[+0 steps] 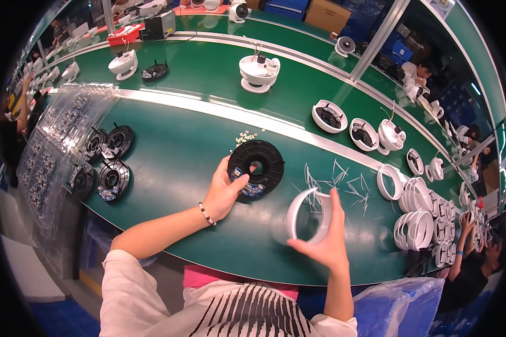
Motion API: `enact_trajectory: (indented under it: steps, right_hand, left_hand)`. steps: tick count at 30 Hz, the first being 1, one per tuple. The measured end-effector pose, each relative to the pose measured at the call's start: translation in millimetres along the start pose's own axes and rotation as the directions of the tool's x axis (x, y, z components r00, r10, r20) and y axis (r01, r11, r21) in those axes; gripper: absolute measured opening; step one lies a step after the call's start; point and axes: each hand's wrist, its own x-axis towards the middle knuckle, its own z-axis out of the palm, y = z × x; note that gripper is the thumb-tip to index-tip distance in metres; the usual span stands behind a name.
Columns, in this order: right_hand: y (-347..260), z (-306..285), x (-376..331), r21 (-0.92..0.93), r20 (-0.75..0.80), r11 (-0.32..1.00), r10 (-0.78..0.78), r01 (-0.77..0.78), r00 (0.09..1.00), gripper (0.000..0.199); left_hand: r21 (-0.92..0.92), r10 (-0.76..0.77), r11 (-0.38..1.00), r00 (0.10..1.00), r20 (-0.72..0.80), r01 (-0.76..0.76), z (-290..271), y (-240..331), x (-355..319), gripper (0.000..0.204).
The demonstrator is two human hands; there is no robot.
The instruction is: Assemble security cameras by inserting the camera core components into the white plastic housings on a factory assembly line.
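Left hand [224, 194] rests on the black round disc [256, 168], which lies flat on the green worktop [180, 163]; thumb and fingers are closed in a grip on its near edge. Right hand [323, 238] holds a white ring [305, 216] upright above the worktop, pinched between fingers and thumb. More white rings [416, 213] are stacked to the right. Four black discs [104, 163] lie to the left, beside clear plastic trays [56, 140].

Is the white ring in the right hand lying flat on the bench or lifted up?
Lifted. The right hand holds the white ring tilted on edge above the green bench.
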Motion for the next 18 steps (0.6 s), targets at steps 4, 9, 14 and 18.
enact_trajectory:
  steps: [4,9,14,18]
  right_hand:
    - [-7.3,26.0,22.8,0.803,-0.045,0.594,0.138,-0.046,0.989,0.105]
    - [12.6,39.6,43.2,0.668,-0.143,0.742,0.041,0.066,0.989,0.112]
    - [14.0,39.4,40.8,0.469,0.002,0.869,-0.181,0.159,0.983,0.121]
    - [26.8,20.0,40.6,0.511,-0.081,0.853,-0.077,0.108,0.994,0.118]
  left_hand:
    - [-0.034,0.042,0.999,0.987,0.156,-0.038,25.9,-23.7,-5.1,0.054]
    - [0.035,-0.391,0.914,0.851,0.351,0.405,35.0,2.3,-16.2,0.070]
    - [0.039,-0.468,0.882,0.866,0.175,0.469,24.7,1.1,-5.4,0.043]
    - [0.156,-0.429,0.898,0.896,0.113,0.411,31.3,-13.9,-0.8,0.037]
